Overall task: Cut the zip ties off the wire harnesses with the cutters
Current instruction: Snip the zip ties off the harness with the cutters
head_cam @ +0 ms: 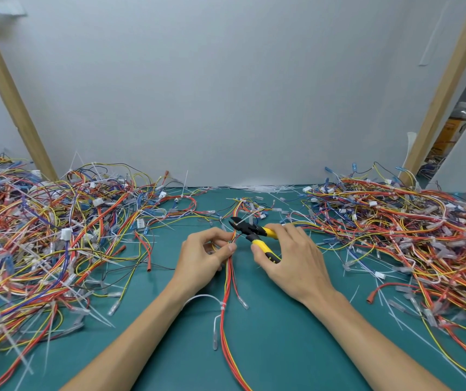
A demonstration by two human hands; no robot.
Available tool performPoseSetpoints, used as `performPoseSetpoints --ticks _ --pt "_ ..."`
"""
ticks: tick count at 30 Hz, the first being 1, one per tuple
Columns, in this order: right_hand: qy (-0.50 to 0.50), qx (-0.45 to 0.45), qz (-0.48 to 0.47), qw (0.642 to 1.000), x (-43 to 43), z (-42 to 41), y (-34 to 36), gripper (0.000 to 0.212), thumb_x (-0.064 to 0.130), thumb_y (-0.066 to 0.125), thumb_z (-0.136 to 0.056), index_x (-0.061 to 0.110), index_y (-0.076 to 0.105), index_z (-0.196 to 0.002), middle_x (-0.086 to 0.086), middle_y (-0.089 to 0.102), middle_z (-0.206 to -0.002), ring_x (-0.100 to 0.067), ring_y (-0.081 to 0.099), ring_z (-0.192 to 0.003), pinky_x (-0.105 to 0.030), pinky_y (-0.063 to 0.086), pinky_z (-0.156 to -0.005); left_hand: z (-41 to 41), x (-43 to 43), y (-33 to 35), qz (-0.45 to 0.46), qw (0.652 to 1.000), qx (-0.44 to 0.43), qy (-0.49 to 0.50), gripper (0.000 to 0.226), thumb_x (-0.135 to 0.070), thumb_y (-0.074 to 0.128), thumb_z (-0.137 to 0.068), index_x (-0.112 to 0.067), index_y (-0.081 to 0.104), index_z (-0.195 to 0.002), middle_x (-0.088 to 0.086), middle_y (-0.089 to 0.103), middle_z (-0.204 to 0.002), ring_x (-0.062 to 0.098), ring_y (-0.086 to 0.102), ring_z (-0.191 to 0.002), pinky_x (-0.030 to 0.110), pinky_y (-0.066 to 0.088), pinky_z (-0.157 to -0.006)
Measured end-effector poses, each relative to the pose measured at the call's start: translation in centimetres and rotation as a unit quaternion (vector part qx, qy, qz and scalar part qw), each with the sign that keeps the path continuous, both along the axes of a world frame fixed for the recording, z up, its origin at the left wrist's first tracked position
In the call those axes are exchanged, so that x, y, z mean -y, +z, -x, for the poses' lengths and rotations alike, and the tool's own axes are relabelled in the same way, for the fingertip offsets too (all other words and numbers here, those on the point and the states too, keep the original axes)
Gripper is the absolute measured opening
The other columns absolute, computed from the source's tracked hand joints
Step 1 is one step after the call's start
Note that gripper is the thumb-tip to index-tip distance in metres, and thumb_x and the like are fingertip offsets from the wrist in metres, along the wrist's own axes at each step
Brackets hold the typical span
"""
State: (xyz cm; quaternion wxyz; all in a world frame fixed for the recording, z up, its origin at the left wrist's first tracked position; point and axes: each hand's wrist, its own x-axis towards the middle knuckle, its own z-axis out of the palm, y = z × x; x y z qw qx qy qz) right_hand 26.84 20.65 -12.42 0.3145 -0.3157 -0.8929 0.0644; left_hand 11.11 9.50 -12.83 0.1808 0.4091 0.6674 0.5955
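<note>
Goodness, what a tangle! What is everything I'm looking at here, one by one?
table: one, teal, under everything
wire harness: one, red and yellow, table centre
zip tie: one, white, round that harness, near end
cutters: one, black with yellow handles, above the harness, jaws open
left pile: one, multicoloured wires, table's left
right pile: one, multicoloured wires, table's right
loose zip ties: many, white, table's far edge
wooden posts: two, tan, either side
wall: one, pale grey, behind
left hand: one, pinches the wire harness
right hand: one, grips the cutters
</note>
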Motion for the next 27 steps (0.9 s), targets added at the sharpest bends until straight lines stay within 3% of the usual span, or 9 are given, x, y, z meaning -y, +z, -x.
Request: performPoseSetpoints --ticks 7,16,21,27 --pt "-0.001 0.004 0.001 1.0 -0.25 0.02 -0.02 0.047 0.061 0.05 -0.084 0.026 0.058 -0.115 0.008 0.059 -0.101 -0.017 0.053 -0.098 -0.033 0.045 -0.079 0.0 -0.16 -0.03 0.005 1.0 -0.001 0.005 0.01 -0.011 0.073 -0.085 -0.02 0.073 -0.089 -0.002 0.063 -0.071 0.012 0.055 -0.06 0.021 0.047 -0.049" --pt "0.001 0.012 0.001 1.0 -0.41 0.01 -0.11 0.038 0.064 0.044 -0.083 0.028 0.053 -0.093 0.01 0.053 -0.08 -0.017 0.055 -0.08 -0.029 0.035 -0.06 -0.03 -0.14 0.0 0.012 1.0 -0.005 0.01 0.013 -0.012 0.073 -0.084 -0.025 0.073 -0.086 -0.003 0.064 -0.072 0.014 0.056 -0.061 0.021 0.048 -0.05" --pt "-0.006 0.02 0.003 1.0 -0.48 0.06 -0.18 0.038 0.064 0.045 -0.084 0.027 0.052 -0.088 0.007 0.055 -0.076 -0.018 0.057 -0.077 -0.031 0.038 -0.058 0.02 -0.19 -0.03 0.014 1.0 -0.012 0.007 0.016 -0.012 0.073 -0.084 -0.027 0.073 -0.084 -0.001 0.065 -0.075 0.016 0.054 -0.059 0.025 0.048 -0.052" --pt "-0.007 0.03 0.001 1.0 -0.34 0.03 0.11 0.037 0.062 0.046 -0.085 0.026 0.05 -0.086 0.008 0.051 -0.072 -0.02 0.056 -0.075 -0.03 0.031 -0.057 0.05 -0.18 -0.02 0.014 1.0 -0.013 0.008 0.016 -0.012 0.074 -0.084 -0.028 0.073 -0.084 0.0 0.065 -0.075 0.016 0.054 -0.059 0.024 0.048 -0.051"
